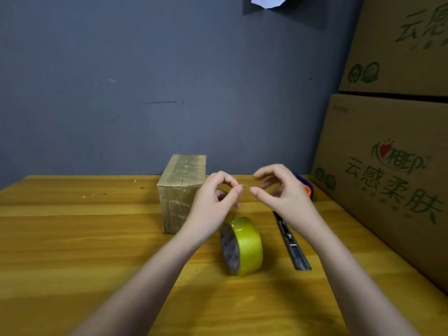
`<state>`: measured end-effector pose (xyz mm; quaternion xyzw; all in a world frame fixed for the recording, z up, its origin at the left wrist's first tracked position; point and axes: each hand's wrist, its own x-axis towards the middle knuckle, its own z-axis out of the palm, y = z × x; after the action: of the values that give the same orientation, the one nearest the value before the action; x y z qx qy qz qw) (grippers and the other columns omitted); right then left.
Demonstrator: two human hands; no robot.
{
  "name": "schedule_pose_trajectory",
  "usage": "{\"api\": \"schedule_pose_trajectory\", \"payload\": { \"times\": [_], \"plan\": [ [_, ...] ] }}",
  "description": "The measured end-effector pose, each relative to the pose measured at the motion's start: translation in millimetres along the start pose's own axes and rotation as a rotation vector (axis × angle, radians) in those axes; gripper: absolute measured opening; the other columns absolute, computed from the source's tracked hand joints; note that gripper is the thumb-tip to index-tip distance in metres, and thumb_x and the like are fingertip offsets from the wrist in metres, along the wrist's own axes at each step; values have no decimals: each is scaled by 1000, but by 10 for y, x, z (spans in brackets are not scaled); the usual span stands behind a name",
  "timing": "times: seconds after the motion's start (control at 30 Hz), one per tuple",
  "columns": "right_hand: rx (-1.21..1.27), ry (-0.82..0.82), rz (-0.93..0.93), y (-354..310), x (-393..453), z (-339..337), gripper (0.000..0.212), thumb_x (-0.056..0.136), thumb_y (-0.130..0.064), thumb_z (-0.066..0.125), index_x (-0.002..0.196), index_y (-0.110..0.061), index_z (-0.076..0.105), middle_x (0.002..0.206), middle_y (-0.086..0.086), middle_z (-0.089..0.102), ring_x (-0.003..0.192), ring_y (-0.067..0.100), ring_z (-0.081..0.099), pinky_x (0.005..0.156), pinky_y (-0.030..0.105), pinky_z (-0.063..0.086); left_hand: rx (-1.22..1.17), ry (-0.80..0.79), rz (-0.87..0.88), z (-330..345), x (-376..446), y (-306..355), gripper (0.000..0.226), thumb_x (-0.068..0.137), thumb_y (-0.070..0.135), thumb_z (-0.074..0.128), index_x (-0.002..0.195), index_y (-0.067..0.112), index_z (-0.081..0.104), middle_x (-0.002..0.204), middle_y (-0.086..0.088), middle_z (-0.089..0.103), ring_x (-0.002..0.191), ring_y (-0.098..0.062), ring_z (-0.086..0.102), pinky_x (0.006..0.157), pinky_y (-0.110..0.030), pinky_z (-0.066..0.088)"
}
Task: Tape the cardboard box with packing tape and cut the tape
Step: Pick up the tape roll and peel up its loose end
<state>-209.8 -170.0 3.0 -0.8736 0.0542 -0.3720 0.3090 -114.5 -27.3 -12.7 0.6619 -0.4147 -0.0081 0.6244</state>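
The yellow wooden surface [72, 226] lies bare across its whole left half and along the near edge, giving open passage there. Toward the middle, a small brown cardboard box wrapped in clear tape [180, 192] stands upright near the grey wall [121, 81]. Just right of it and nearer, a yellow roll of packing tape [244, 246] stands on edge, with a narrow lane between roll and box. A slim grey metal utility knife [292, 243] lies beside the roll, leaving a thin strip between them. Large printed brown cardboard cartons [388, 166], stacked, close off the right side.
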Motion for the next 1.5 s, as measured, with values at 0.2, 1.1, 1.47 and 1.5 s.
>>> {"api": "schedule_pose_trajectory", "payload": {
  "times": [0.2, 1.1, 1.47, 1.5],
  "plan": [
    [439, -15, 181, 151, 4, 179, 11, 81, -12, 70, 78, -23, 68, 79, -4, 70, 80, 12, 65, 69, 25, 51, 46, -27, -2, -31, 51, -1, 10, 88, 17, 61, 86, 8, 57, 97, -18, 60, 64, -13, 68, 69, -27, 52],
    [543, 206, 242, -40, -248, 289, 8, 85, -11, 64, 86, -10, 71, 80, 3, 72, 74, 5, 64, 72, 18, 52, -74, -20, -190, -43, 133, 103, 21, 84, 14, 62, 63, 15, 61, 76, -1, 66, 70, 9, 59, 75, -20, 42],
    [508, 206, 150, -49, -245, 272, 16, 83, -4, 66, 92, -17, 62, 84, -5, 67, 80, 5, 63, 74, 20, 50, -81, 8, -217, -23, 123, 103, 19, 84, 13, 60, 65, 13, 63, 78, -2, 66, 78, -1, 60, 79, -23, 43],
    [489, 200, 134, -55, -247, 271, 13, 83, -4, 66, 91, -14, 64, 86, -6, 67, 80, 2, 62, 72, 16, 49, -82, 15, -217, -20, 126, 100, 20, 84, 12, 60, 64, 13, 62, 78, -2, 66, 78, -2, 60, 79, -23, 43]
  ]
}}
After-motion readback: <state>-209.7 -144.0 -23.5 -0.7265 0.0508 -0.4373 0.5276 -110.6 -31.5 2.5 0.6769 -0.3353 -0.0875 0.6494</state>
